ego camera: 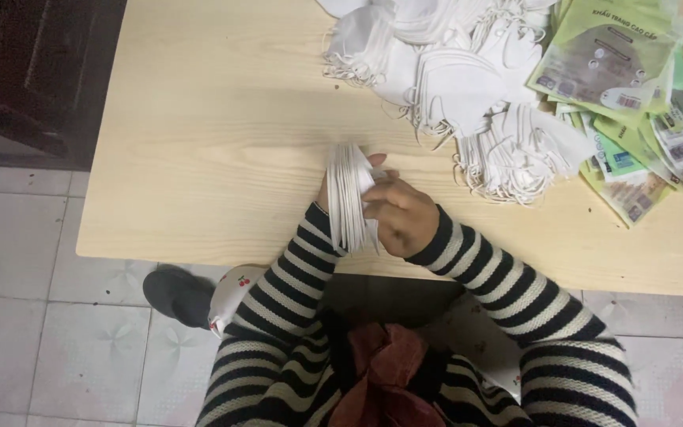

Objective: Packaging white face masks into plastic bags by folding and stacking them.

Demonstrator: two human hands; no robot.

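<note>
Your right hand (403,215) is clamped on a stack of white face masks (348,198), fingers wrapped over the right face of the stack. Your left hand (325,194) is mostly hidden behind it, pressing from the other side, so the stack is squeezed between both hands; the left grip itself I cannot tell for sure. The stack stands on edge near the middle of the front edge of the worktop (199,142).

Handling, as a judgement: the masks look light, thin and soft, and a stack like this will fan or slide apart if you loosen. Squeeze the flat faces, not the ear loops, which are stringy and snag. Keep the bottom edge squared against the worktop.

Counts: one held stack, with too many layers to count, a dozen or more by the edges. One loose heap of white masks (452,79) sits toward the back edge, right of centre, touching a pile of green printed packets (634,87) at the back right corner. The heap cannot be counted; at least six packets show, overlapping. Two striped sleeves (484,269). One dark shoe (175,294) on the tiled floor (17,269) below the front edge.
</note>
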